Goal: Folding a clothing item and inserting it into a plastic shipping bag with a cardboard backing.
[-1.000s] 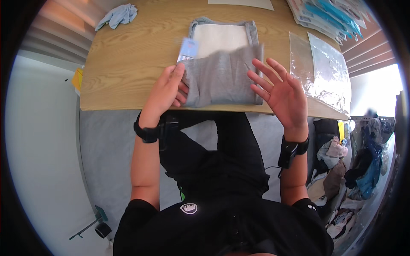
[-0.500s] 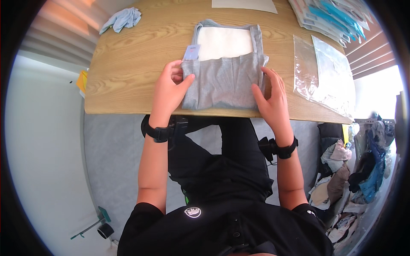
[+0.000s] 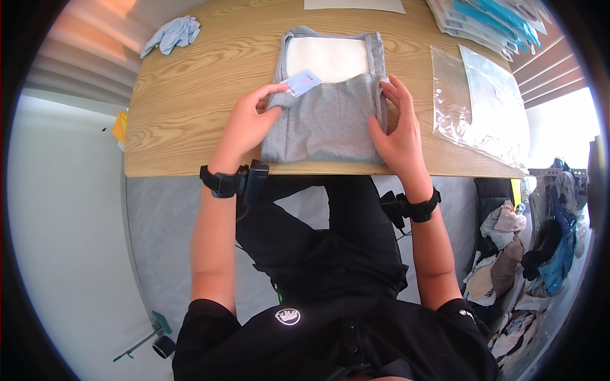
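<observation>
A grey sleeveless garment [image 3: 330, 124] lies folded near the table's front edge. A white sheet-like insert [image 3: 327, 57] shows above its folded-up lower part, framed by the grey neckline and straps. My left hand [image 3: 250, 120] pinches the upper left corner of the fold between thumb and fingers, turning it inward. A pale blue hang tag [image 3: 302, 82] lies at those fingertips, tilted over the fold's top edge. Along the right edge rests my right hand [image 3: 400, 130], thumb on the grey cloth and fingers spread beside the strap, not closed round anything.
On the wooden table [image 3: 190, 120], a clear plastic bag [image 3: 473, 108] lies flat to the right. Behind it is a stack of packaged items [image 3: 489, 25]. A crumpled light blue cloth [image 3: 171, 35] is at the far left. Piled clothes [image 3: 508, 254] stand right of the table.
My left hand has moved up and gripped the fold's upper left corner, bending it inward. The hang tag has swung right onto the cloth. My right hand has slid slightly upward along the edge.
</observation>
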Demonstrator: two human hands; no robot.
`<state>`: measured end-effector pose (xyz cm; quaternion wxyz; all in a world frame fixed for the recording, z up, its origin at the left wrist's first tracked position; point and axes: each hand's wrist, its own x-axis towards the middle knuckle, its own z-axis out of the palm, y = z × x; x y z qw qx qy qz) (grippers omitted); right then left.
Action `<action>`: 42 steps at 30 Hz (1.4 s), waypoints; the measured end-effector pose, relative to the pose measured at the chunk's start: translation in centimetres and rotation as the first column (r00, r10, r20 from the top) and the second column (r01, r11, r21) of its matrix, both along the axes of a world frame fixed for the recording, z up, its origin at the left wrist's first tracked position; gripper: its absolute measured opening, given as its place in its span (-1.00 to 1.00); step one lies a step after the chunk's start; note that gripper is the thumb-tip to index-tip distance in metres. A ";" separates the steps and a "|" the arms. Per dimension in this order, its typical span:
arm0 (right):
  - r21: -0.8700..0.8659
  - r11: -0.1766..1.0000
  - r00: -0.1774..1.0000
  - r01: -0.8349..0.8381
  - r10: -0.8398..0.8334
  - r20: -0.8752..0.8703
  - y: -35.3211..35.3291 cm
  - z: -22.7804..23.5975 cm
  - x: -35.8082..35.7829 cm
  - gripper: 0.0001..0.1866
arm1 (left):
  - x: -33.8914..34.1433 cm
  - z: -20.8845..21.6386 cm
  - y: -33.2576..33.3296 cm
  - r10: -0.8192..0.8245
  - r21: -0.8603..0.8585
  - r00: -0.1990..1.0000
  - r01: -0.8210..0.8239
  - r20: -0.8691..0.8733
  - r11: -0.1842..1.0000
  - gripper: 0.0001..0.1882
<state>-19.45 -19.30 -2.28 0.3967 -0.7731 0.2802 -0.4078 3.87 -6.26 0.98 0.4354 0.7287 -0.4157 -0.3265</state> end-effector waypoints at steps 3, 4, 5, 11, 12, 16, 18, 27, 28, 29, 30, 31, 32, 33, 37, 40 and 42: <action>-0.040 0.999 0.998 0.003 -0.006 -0.070 -0.3 0.1 0.5 -0.41 | 0.4 0.2 -0.8 -0.010 0.049 0.993 0.005 0.115 0.999 -0.64; -0.025 1.000 0.997 0.010 -0.012 -0.071 -0.3 0.1 0.6 -0.49 | 0.6 -0.1 -1.0 0.000 0.050 0.986 -0.008 0.168 0.999 -0.67; -0.010 1.000 0.997 0.017 -0.017 -0.070 -0.4 0.2 0.6 -0.56 | 0.7 -0.2 -1.2 -0.001 0.049 0.985 -0.007 0.170 0.999 -0.67; 0.092 0.996 1.000 0.004 -0.002 -0.021 -0.3 -0.3 1.1 -0.71 | 1.2 -1.0 -1.4 -0.043 0.073 0.990 0.033 0.132 0.997 -0.72; 0.092 0.996 1.000 0.000 0.002 -0.019 -0.3 -0.4 1.1 -0.71 | 1.5 -1.3 -1.3 -0.049 -0.018 0.998 0.050 0.035 0.999 -0.73; 0.043 0.997 0.989 0.061 -0.066 0.131 -0.8 -1.1 1.1 -0.75 | 1.0 -0.9 -2.0 -0.002 -0.192 0.995 -0.016 -0.096 0.981 -0.73; 0.018 0.996 0.978 0.090 -0.092 0.189 -0.9 -1.0 1.2 -0.76 | 1.5 -1.1 -2.5 0.007 -0.225 0.995 -0.029 -0.099 0.974 -0.70; -0.281 0.939 0.980 0.200 -0.188 0.068 0.0 1.4 -2.6 -0.76 | -0.3 0.1 1.1 0.114 -0.124 0.950 -0.080 0.292 0.989 -0.27; -0.306 0.924 0.972 0.231 -0.230 0.040 -0.7 1.4 -4.1 -0.73 | -0.7 -0.1 2.4 0.133 -0.117 0.934 -0.099 0.332 0.988 -0.29; -0.309 0.905 0.954 0.291 -0.299 0.021 -1.4 1.7 -6.0 -0.71 | -1.3 0.0 3.6 0.156 -0.117 0.915 -0.121 0.372 0.986 -0.30; -0.326 0.875 0.925 0.357 -0.379 -0.002 -2.7 1.8 -8.4 -0.69 | -2.4 -0.5 3.9 0.167 -0.113 0.924 -0.135 0.344 0.984 -0.34; -0.351 0.835 0.882 0.425 -0.468 -0.047 -3.8 1.6 -10.3 -0.65 | -3.5 -0.4 4.5 0.191 -0.104 0.924 -0.166 0.331 0.981 -0.37; -0.376 0.789 0.830 0.486 -0.552 -0.086 -5.0 1.2 -11.9 -0.61 | -4.1 -0.5 5.0 0.181 -0.113 0.926 -0.152 0.332 0.982 -0.37; -0.463 0.734 0.736 0.497 -0.639 -0.223 -6.0 0.8 -13.7 -0.49 | -4.9 -1.0 5.0 0.190 -0.131 0.943 -0.160 0.273 0.978 -0.41; -0.575 0.648 0.438 0.500 -0.762 -0.478 -7.2 -1.8 -15.7 -0.35 | -5.6 -2.7 5.2 0.259 -0.181 0.937 -0.220 0.233 0.958 -0.51; -0.492 0.661 0.470 0.567 -0.750 -0.466 -7.5 -2.3 -15.6 -0.34 | -5.3 -3.1 5.1 0.327 -0.243 0.935 -0.288 0.136 0.926 -0.59; -0.431 0.629 0.537 0.647 -0.777 -0.328 -7.5 -2.3 -15.4 -0.53 | -5.3 -3.4 5.5 0.362 -0.308 0.932 -0.345 -0.003 0.886 -0.62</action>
